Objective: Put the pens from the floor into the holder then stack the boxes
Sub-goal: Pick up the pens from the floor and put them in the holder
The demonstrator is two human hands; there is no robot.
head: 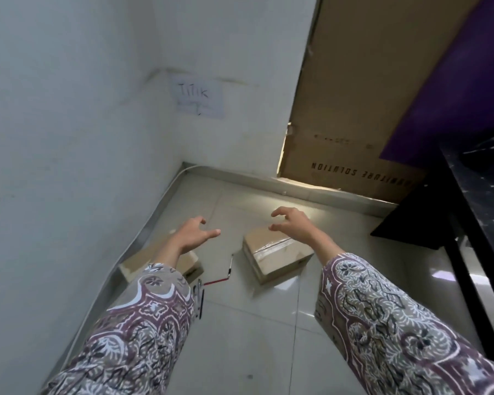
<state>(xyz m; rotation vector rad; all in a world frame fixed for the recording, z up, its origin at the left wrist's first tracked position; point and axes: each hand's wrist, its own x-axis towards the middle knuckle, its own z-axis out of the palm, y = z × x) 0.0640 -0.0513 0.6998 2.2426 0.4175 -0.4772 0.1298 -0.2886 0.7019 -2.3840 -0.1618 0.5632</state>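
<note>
We see thin pens (200,297) lying on the glossy tiled floor (268,323) between two matte cardboard boxes: a taped box (277,253) and a partly hidden box (188,265). Above them, our left hand (193,233) and right hand (293,223) hover with released grips, fingers spread, holding nothing. A wall note (197,99) reads "Titik".

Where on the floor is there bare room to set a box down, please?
Bare tile lies behind the taped box, toward the skirting, and in front of it between the sleeves. It is crowded between the two boxes, where pens lie beside the left box.
</note>
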